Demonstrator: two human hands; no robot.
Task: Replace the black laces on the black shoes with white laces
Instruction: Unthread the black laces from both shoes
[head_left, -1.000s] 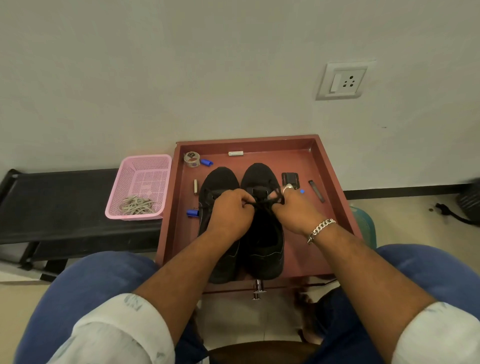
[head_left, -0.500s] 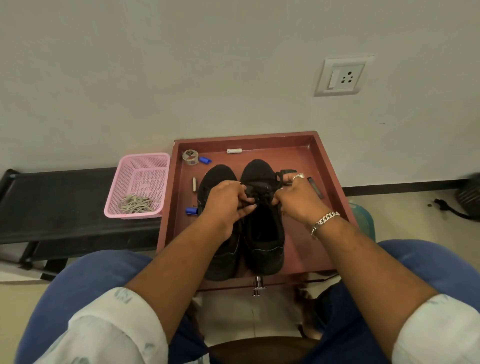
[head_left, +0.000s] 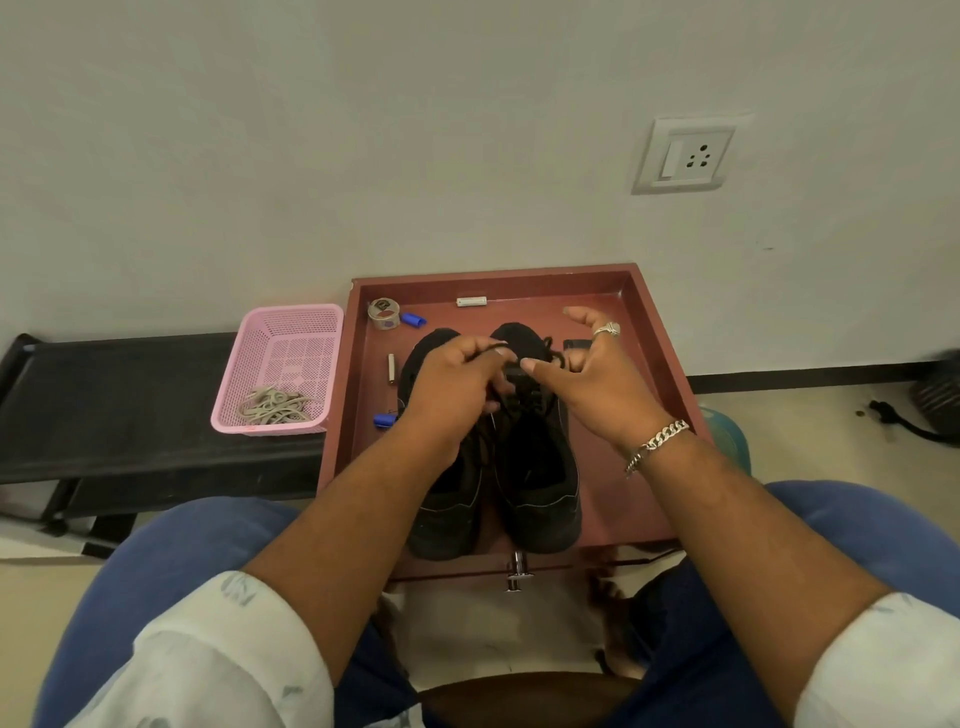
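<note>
1. Together over the right black shoe: left hand and right hand, thumbs nearly touching.
2. Pinched in the left hand's curled fingers: a black lace, looping above the knuckles.
3. Pinched at the right thumb tip: lace, apparently; forefinger raised and spread, ringed finger lifted.
4. Under the left wrist: left black shoe, beside its mate in the red tray.
5. Left of the left hand, well apart: pale laces heaped in a pink basket.
</note>
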